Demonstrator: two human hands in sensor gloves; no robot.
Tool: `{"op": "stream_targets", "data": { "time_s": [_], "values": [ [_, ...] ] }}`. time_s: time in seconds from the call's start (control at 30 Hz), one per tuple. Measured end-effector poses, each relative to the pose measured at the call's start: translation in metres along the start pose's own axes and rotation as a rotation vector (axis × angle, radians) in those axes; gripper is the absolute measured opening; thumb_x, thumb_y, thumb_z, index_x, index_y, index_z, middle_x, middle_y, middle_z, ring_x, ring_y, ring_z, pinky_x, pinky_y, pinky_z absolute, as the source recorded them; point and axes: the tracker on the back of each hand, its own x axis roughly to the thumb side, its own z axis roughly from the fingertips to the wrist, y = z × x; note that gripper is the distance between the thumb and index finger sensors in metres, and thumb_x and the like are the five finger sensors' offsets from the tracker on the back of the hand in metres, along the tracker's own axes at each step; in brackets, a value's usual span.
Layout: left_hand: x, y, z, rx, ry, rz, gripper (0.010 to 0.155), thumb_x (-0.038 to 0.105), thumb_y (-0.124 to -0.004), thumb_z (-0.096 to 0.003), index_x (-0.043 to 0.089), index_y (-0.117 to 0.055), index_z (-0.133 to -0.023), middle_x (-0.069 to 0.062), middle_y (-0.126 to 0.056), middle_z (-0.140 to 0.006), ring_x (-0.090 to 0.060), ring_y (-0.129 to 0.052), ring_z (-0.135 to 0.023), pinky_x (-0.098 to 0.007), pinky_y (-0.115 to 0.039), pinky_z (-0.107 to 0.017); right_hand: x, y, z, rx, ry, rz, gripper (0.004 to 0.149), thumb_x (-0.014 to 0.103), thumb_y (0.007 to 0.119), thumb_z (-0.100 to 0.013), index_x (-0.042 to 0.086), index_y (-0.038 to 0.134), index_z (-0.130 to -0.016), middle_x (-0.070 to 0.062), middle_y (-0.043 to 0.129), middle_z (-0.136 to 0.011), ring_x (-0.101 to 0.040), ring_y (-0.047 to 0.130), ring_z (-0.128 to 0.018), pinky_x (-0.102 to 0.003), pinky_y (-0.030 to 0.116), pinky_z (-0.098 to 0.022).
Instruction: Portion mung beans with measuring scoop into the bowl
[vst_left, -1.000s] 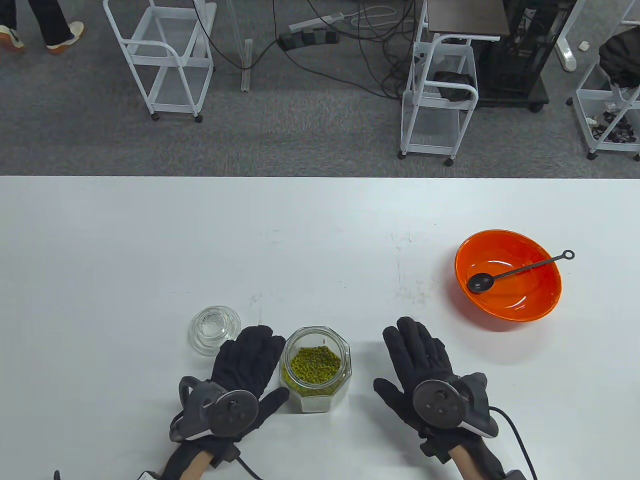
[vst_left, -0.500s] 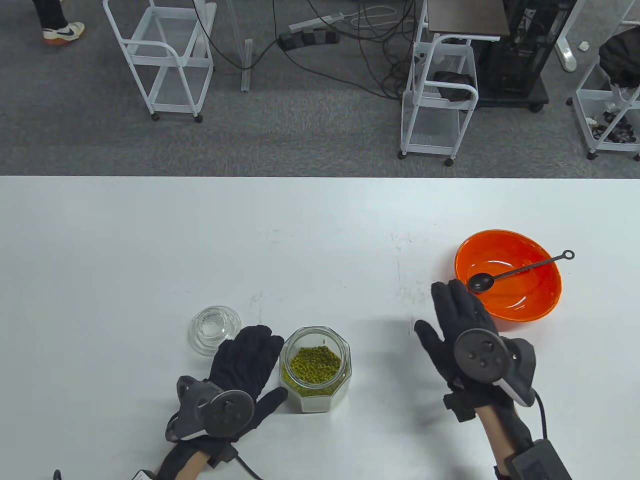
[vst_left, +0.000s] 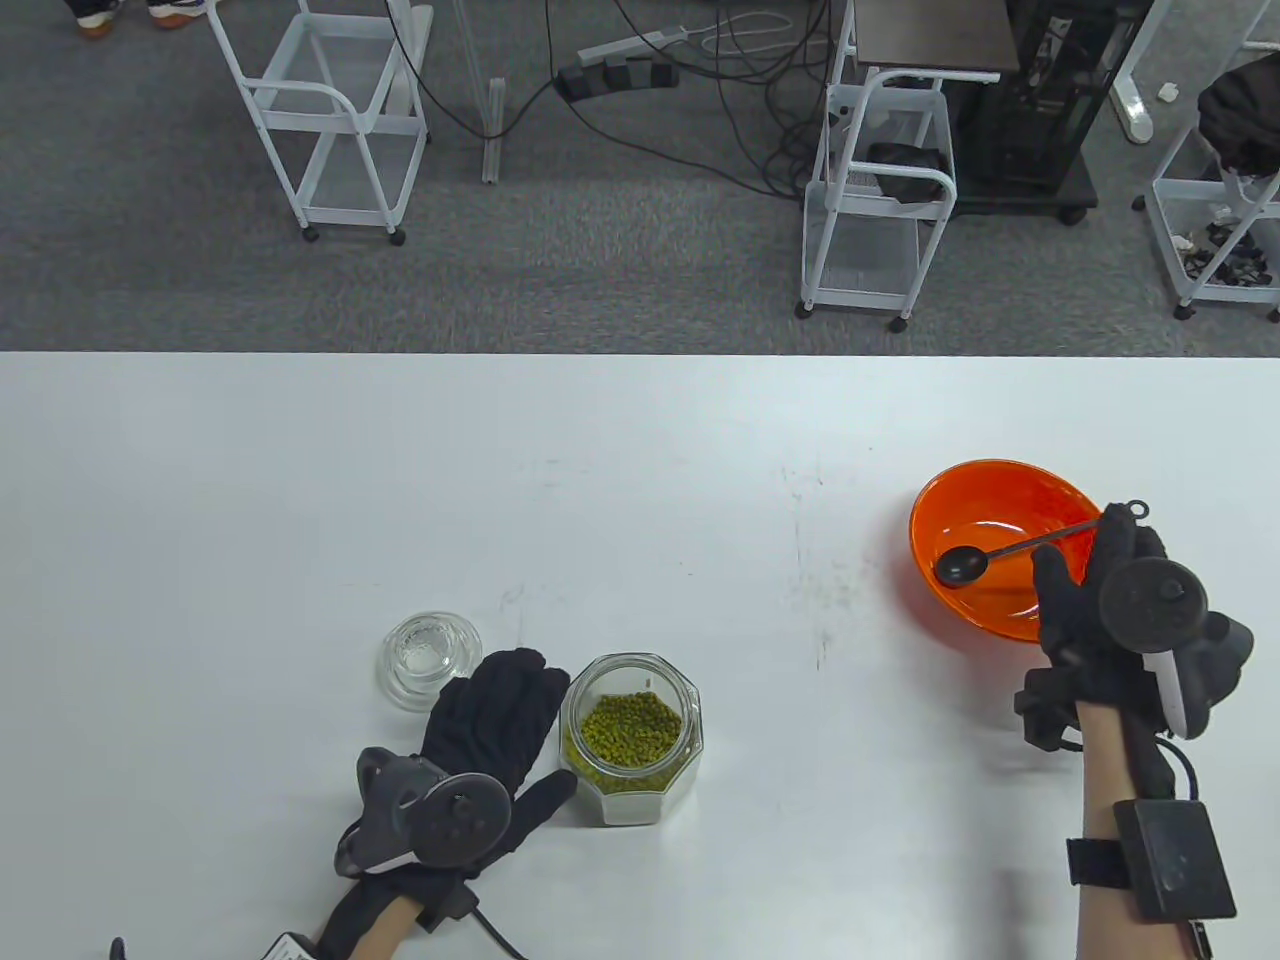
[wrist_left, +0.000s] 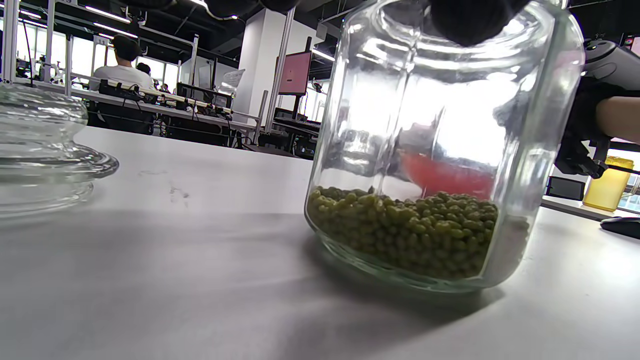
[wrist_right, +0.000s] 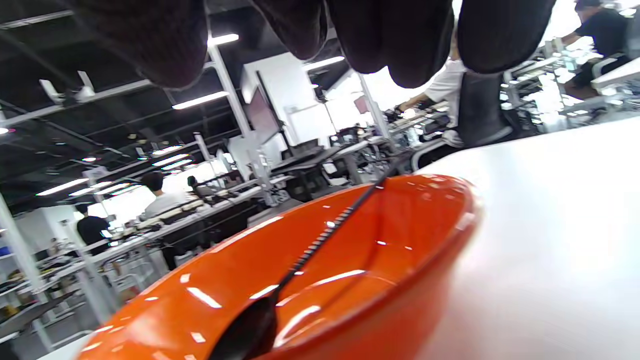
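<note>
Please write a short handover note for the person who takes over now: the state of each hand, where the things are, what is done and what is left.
Left hand: open, resting flat against the open jar of mung beans.
Right hand: at the scoop handle over the orange bowl; whether it grips yet cannot be told.
Scoop head lies inside the bowl. Glass lid sits on the table, left of the jar.
Done: jar opened.
Left: take the scoop, scoop beans, pour into the bowl, which holds no beans.

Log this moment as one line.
right hand above scoop handle, no grip seen | scoop in bowl | left hand beside jar | bowl without beans
</note>
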Motion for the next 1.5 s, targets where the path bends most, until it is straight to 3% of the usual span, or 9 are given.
{"op": "stream_targets", "data": {
  "time_s": [0.17,0.37,0.5,0.7,0.97,1.5],
  "values": [
    [-0.001,-0.001,-0.001,-0.006,-0.001,0.004,0.087,0.059,-0.063,-0.055,0.021,-0.021,-0.121,-0.023,-0.027,-0.127,-0.05,-0.036,-0.116,-0.076,-0.042,-0.076,-0.03,0.019,-0.017,0.128,0.18,-0.037,0.094,0.059,0.072,-0.053,0.004,0.029,-0.116,-0.033,0.04,-0.112,-0.056,0.062,-0.093,-0.065,0.066,-0.058],
    [-0.001,-0.002,-0.001,-0.01,-0.012,0.007,0.087,0.058,-0.063,-0.0552,0.021,-0.021,-0.121,-0.023,-0.027,-0.126,-0.05,-0.037,-0.116,-0.076,-0.043,-0.076,-0.059,0.039,-0.022,0.266,0.308,-0.211,0.098,0.059,0.071,-0.054,-0.002,0.025,-0.114,-0.036,0.049,-0.108,-0.055,0.073,-0.084,-0.061,0.074,-0.052],
    [0.001,-0.003,-0.001,-0.016,-0.018,-0.006,0.087,0.058,-0.063,-0.0553,0.02,-0.021,-0.121,-0.023,-0.027,-0.126,-0.05,-0.037,-0.116,-0.076,-0.044,-0.075,-0.064,0.047,-0.02,0.309,0.34,-0.197,0.095,0.058,0.069,-0.055,-0.005,0.029,-0.112,-0.036,0.063,-0.102,-0.053,0.085,-0.074,-0.056,0.08,-0.046],
    [0.002,-0.004,0.0,-0.009,-0.019,-0.015,0.087,0.058,-0.064,-0.0553,0.02,-0.021,-0.121,-0.023,-0.027,-0.126,-0.05,-0.037,-0.116,-0.076,-0.044,-0.075,-0.073,0.052,-0.016,0.287,0.398,-0.324,0.083,0.05,0.07,-0.056,-0.005,0.042,-0.111,-0.031,0.083,-0.087,-0.046,0.095,-0.057,-0.049,0.087,-0.035],
    [0.003,-0.005,0.001,-0.007,-0.017,-0.026,0.087,0.058,-0.064,-0.0553,0.019,-0.02,-0.121,-0.023,-0.027,-0.126,-0.05,-0.038,-0.115,-0.076,-0.044,-0.075,-0.08,0.056,-0.011,0.266,0.462,-0.442,0.069,0.04,0.07,-0.056,-0.006,0.055,-0.106,-0.021,0.095,-0.07,-0.032,0.104,-0.037,-0.041,0.092,-0.023],
    [0.004,-0.006,0.001,-0.005,-0.016,-0.014,0.088,0.058,-0.064,-0.0553,0.019,-0.021,-0.121,-0.023,-0.028,-0.126,-0.05,-0.038,-0.115,-0.076,-0.044,-0.075,-0.071,0.054,-0.007,0.185,0.441,-0.47,0.063,0.036,0.072,-0.055,-0.005,0.061,-0.102,-0.022,0.097,-0.064,-0.026,0.106,-0.03,-0.037,0.095,-0.019]
  ]
}}
